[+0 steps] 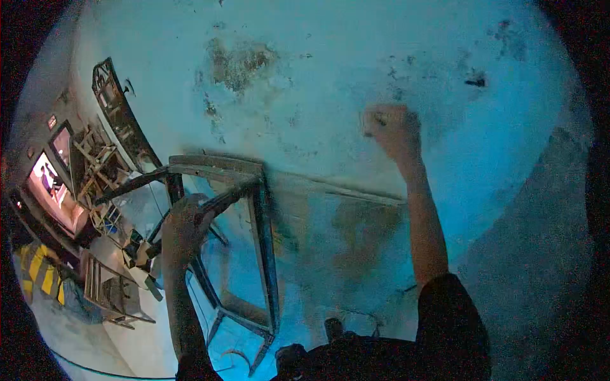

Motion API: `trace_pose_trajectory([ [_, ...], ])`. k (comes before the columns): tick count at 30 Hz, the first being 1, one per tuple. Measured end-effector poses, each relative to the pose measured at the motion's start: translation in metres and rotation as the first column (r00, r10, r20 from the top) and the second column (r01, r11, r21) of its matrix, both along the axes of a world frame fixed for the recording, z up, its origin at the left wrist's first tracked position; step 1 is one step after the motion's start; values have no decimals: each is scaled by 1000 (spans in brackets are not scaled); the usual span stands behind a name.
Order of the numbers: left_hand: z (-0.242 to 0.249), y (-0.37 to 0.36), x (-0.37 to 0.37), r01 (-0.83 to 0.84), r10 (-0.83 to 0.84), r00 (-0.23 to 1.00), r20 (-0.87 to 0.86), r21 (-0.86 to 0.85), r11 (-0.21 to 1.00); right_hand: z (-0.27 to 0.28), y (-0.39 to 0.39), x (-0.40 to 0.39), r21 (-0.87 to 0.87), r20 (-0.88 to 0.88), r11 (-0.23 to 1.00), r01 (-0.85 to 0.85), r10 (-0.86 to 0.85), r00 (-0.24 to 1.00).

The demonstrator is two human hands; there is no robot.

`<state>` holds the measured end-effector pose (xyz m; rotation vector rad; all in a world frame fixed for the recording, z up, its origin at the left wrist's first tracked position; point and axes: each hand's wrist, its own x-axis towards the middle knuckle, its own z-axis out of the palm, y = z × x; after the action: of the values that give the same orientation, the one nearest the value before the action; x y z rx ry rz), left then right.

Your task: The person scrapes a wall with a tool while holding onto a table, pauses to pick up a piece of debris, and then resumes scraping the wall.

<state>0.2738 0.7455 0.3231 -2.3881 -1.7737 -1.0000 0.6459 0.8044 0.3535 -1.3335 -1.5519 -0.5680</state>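
Observation:
My left hand (184, 228) is wrapped round a rail of a dark wooden chair frame (263, 254), which stands tilted in view with open sides and no seat. Its top rail lies close to the blue wall, and its legs reach down toward the floor. My right hand (395, 133) is raised, apart from the frame, in front of the wall. Its fingers are curled into a fist. Whatever they may hold is too small or too dark to make out.
A stained, peeling blue wall (330, 76) rises ahead. At left are a long dark wooden piece (121, 108) against the wall, stacked wooden frames (95, 159), a slatted wooden chair (105, 286), a yellow-and-grey striped cloth (41, 270) and a bright doorway (51, 184).

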Motion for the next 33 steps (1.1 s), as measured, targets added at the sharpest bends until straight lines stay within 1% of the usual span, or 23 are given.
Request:
trace_pose_trajectory([
  [2, -18, 26, -24, 0, 43, 958, -282, 148, 989, 36, -5, -13, 0, -19, 1000, -21, 21, 1000],
  [3, -20, 29, -26, -8, 49, 959, -281, 145, 989, 47, -9, -19, 23, 9, 1000, 3, -3, 1000],
  [4, -22, 34, -29, -94, 128, 938, -321, 119, 988, 51, -6, -22, 49, 35, 998, 28, -29, 999],
  [5, -24, 37, -32, -179, 201, 908, -366, 94, 979, 41, 21, -20, 139, 4, 990, -13, 12, 1000],
  [6, -25, 39, -35, -183, 202, 909, -366, 86, 979, 33, 44, -19, 132, 7, 991, -17, 16, 1000],
  [8, -29, 42, -40, -271, 224, 901, -370, -78, 959, 21, 72, -17, -48, 238, 985, 166, -151, 959],
  [9, -33, 48, -47, -268, 225, 904, -363, -72, 961, 28, 68, -17, -39, 243, 985, 169, -155, 958],
  [11, -49, 55, -61, -197, 184, 922, -340, -4, 980, 41, 42, -18, 51, 83, 998, -38, 34, 996],
  [15, -36, 48, -51, -237, 225, 933, -282, -8, 972, 43, 42, -34, 27, 87, 996, 87, -89, 992],
  [17, -38, 51, -55, -275, 244, 932, -268, -86, 958, 41, 51, -42, 15, 267, 973, 229, -225, 937],
  [18, -38, 53, -56, -264, 236, 936, -261, -79, 961, 43, 50, -37, 24, 270, 971, 239, -237, 933],
  [20, -36, 50, -54, -244, 206, 944, -257, -124, 962, 52, 26, -29, -17, -31, 999, 29, -29, 999],
  [21, -40, 51, -56, -236, 198, 945, -260, -127, 963, 53, 15, -32, 115, -3, 993, 9, -9, 1000],
  [22, -44, 53, -59, -207, 183, 959, -218, -94, 974, 43, 35, -27, 114, -6, 993, 17, -16, 1000],
  [23, -47, 54, -62, -180, 166, 970, -176, -65, 982, 26, 72, -19, 64, 115, 993, 97, -104, 988],
  [24, -50, 53, -63, -173, 157, 971, -183, -74, 982, 22, 80, -27, 19, 236, 983, 183, -182, 954],
  [25, -51, 52, -63, -162, 147, 970, -192, -65, 985, 16, 77, -29, 11, 233, 982, 191, -188, 954],
  [27, -48, 56, -62, -157, 147, 971, -189, -35, 987, 21, 63, -40, -9, 183, 995, 96, -93, 979],
  [28, -46, 56, -61, -160, 145, 973, -179, -74, 984, 27, 48, -45, -7, 185, 996, 94, -91, 978],
  [30, -49, 59, -64, -160, 139, 976, -170, -116, 980, 35, 21, -48, 154, 21, 986, 57, -61, 998],
  [31, -56, 63, -70, -191, 169, 969, -182, -114, 975, 31, 39, -42, 0, 47, 987, 161, -161, 986],
  [32, -62, 64, -73, -220, 194, 961, -197, -116, 969, 25, 49, -38, -14, 49, 986, 167, -167, 985],
  [33, -65, 63, -72, -211, 185, 963, -195, -126, 969, 23, 54, -38, -24, 106, 977, 211, -207, 973],
])
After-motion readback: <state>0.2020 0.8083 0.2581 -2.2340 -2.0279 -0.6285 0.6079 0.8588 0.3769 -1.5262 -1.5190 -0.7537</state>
